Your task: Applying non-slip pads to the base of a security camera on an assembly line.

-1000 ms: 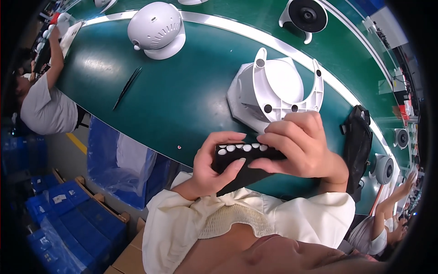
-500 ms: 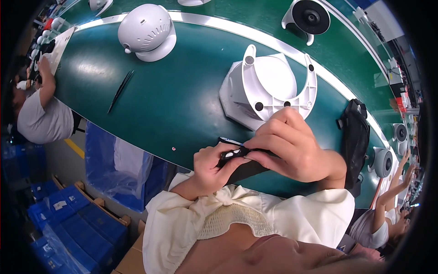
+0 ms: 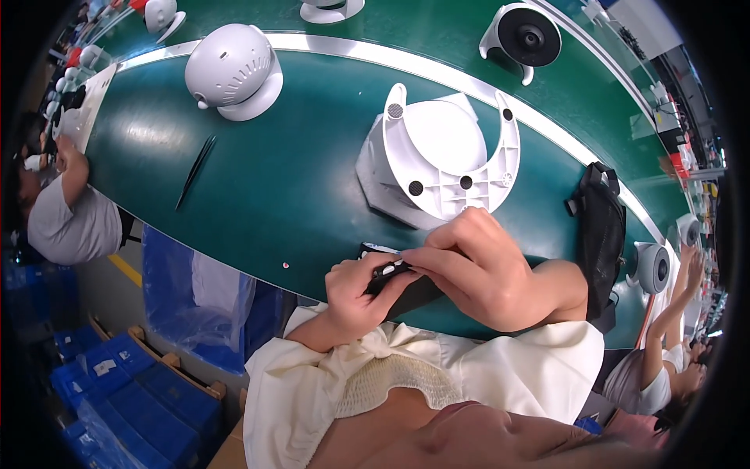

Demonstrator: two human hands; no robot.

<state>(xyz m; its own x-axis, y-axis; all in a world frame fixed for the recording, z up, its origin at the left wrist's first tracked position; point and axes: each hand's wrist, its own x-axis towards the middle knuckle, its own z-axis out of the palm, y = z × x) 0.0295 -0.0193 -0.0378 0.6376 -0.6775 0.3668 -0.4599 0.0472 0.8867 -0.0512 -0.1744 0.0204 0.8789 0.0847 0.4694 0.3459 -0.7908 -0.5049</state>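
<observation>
Small black flat part (image 3: 388, 272), matte plastic with white dots along one face, sits at the near edge of the green belt (image 3: 258, 195), held between both hands. Left hand (image 3: 358, 293) curls under and around it, thumb on top, fingers closed on its left end. Right hand (image 3: 484, 270) covers the right end, fingertips pinching down on the top edge (most of the part is hidden under this hand, so exact shape unclear). Cream sleeves (image 3: 469, 375), knit cuff on the left.

Just beyond the hands: white plastic U-shaped bracket (image 3: 449, 152), smooth, ribbed inside, round holes at base and arm tips, standing on a pale flat base. Well left: white dome-shaped housing (image 3: 233, 70) with slotted vents, tilted on a disc foot. Thin black tweezers (image 3: 195, 168) lie flat on the belt below it. Far side: white round unit with black lens face (image 3: 525, 35). Right: black strap-like bag (image 3: 601, 227) on the belt edge. Blue crates (image 3: 117, 391) on the floor lower left. Another person in a grey shirt (image 3: 66, 223) works at far left.
</observation>
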